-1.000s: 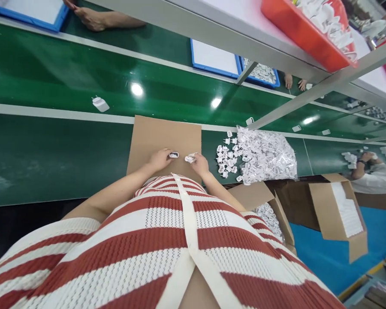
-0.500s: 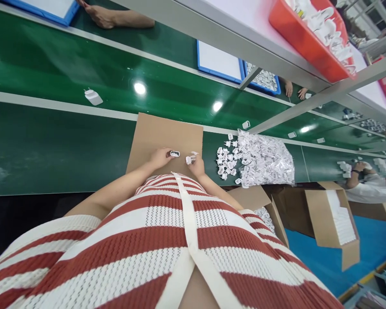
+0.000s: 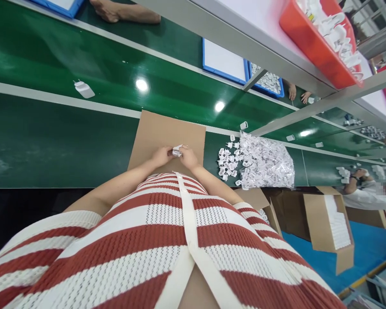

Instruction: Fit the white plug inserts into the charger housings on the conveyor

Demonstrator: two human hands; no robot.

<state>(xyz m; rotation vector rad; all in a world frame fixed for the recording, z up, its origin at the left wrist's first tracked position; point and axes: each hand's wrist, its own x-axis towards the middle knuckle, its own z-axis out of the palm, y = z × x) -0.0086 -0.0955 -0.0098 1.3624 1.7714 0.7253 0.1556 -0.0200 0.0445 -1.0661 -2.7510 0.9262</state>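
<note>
My left hand (image 3: 161, 155) and my right hand (image 3: 188, 157) meet over a brown cardboard sheet (image 3: 167, 131) on the green bench. Both pinch small white plastic parts (image 3: 176, 150) pressed together between the fingertips. The left hand's part is a white charger shell, the right hand's a small plug piece. To the right lies a loose heap of white plug pieces (image 3: 227, 161) beside a clear bag (image 3: 265, 161) full of them.
A white charger (image 3: 83, 89) rides the green conveyor belt at the left. Blue trays (image 3: 223, 64) and other people's hands (image 3: 297, 92) lie across the belt. A red bin (image 3: 321, 38) sits on the upper shelf. Open cardboard boxes (image 3: 330, 221) stand at the lower right.
My two hands, apart with a part in each, have come together; the plug piece now touches the charger shell. The charger on the belt has drifted left.
</note>
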